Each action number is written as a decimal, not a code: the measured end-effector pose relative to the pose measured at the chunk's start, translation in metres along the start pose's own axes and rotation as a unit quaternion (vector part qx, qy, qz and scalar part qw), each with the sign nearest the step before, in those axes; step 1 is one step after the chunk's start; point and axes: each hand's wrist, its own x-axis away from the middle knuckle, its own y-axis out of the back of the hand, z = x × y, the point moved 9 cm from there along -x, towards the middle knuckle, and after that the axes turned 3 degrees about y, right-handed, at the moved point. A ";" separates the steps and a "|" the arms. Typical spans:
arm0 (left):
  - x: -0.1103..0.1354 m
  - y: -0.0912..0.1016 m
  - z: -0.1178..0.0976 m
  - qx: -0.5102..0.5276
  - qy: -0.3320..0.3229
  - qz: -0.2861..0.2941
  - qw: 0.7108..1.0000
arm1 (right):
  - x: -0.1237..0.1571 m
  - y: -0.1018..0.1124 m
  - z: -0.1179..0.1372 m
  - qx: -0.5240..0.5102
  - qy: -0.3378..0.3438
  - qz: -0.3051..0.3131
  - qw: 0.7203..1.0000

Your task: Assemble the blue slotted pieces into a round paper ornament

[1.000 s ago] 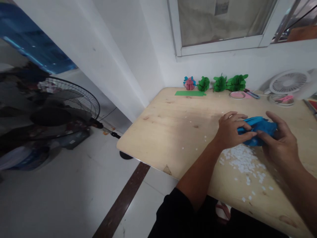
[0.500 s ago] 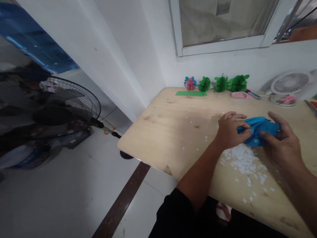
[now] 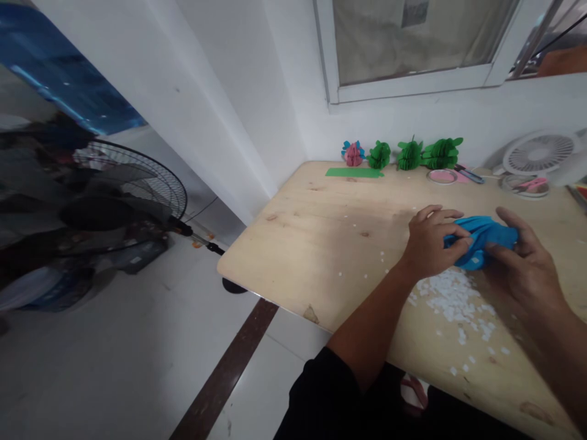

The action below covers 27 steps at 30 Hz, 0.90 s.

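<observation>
A folded blue paper craft [image 3: 488, 235] is held just above the wooden table, between both hands. My left hand [image 3: 433, 241] pinches its left edge between thumb and fingers. My right hand [image 3: 527, 263] grips the right side, thumb across the front and fingers behind. A small white square shows on the paper's lower front. Beneath the hands, many small white paper squares [image 3: 456, 299] lie scattered in a loose pile. Part of the blue paper is hidden by my fingers.
Along the wall stand a pink-and-blue paper craft [image 3: 353, 154] and several green paper crafts [image 3: 439, 153]. A green strip [image 3: 353, 173], a tape roll [image 3: 441, 176], a cutter [image 3: 472, 175] and a white fan [image 3: 539, 153] are near the back. A standing fan [image 3: 137, 183] is left of the table [image 3: 284, 244].
My left hand has shifted slightly to the right along the blue paper, its fingers still pinching the edge. My right hand stays almost in place.
</observation>
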 end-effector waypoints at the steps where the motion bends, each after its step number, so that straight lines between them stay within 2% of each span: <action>1: 0.000 0.000 0.000 -0.002 0.001 0.002 1.000 | 0.000 0.000 0.000 -0.003 -0.003 0.001 1.000; 11: 0.001 0.000 -0.004 -0.018 0.014 0.014 1.000 | 0.002 -0.003 -0.005 -0.009 -0.036 0.012 0.999; 27: 0.000 0.003 -0.004 -0.022 0.018 0.015 0.999 | 0.003 -0.004 -0.005 -0.014 -0.051 0.006 0.999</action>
